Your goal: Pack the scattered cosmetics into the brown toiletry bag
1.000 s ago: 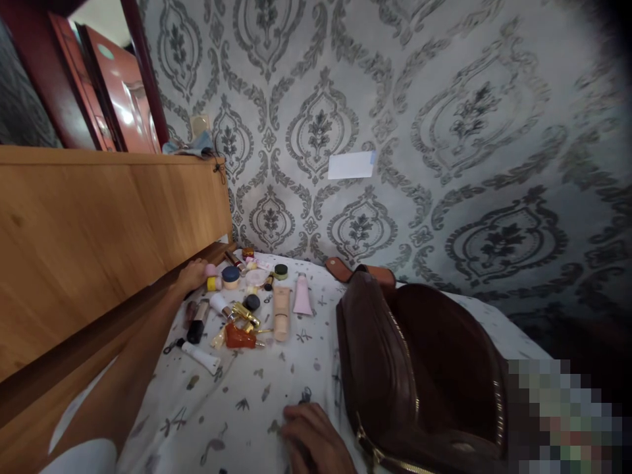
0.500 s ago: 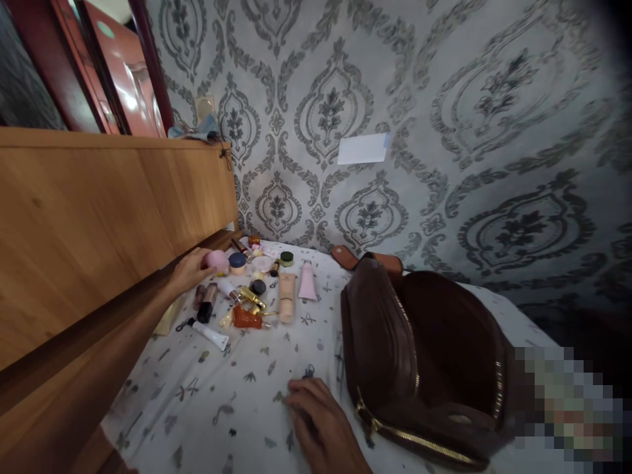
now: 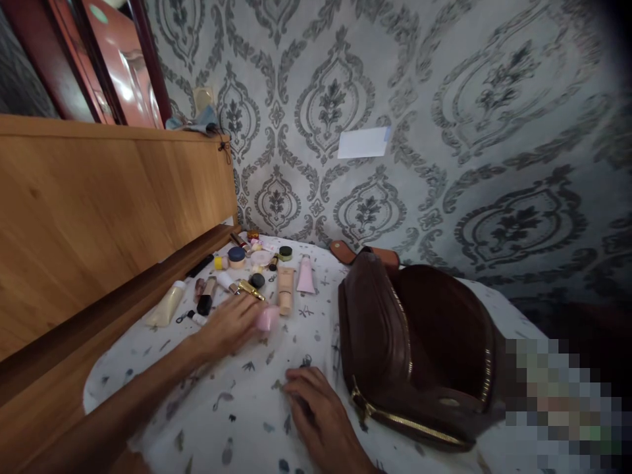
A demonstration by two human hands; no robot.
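Observation:
My left hand (image 3: 231,326) holds a round pink item (image 3: 267,318), slightly blurred, over the near side of the cosmetics. My right hand (image 3: 318,411) rests on the white patterned sheet (image 3: 257,408), fingers loosely curled and apart, with nothing in it. Just right of it lies a dark brown bag (image 3: 370,316), unzipped and gaping. Around and beyond my left hand are a peach tube (image 3: 285,289), a pink tube (image 3: 306,275), a gold tube (image 3: 251,290), a blue-lidded jar (image 3: 236,257) and a cream tube (image 3: 168,305).
A wooden board (image 3: 118,191) stands along the left side. Patterned wallpaper (image 3: 330,105) covers the wall behind, bearing a white card (image 3: 364,143). A brown strap (image 3: 382,257) lies behind the bag. The right edge holds a pixelated patch.
My left hand has moved right and nearer with the pink item, away from the board. A yellow-capped item and a dark stick now show where it was. My right hand has hardly moved.

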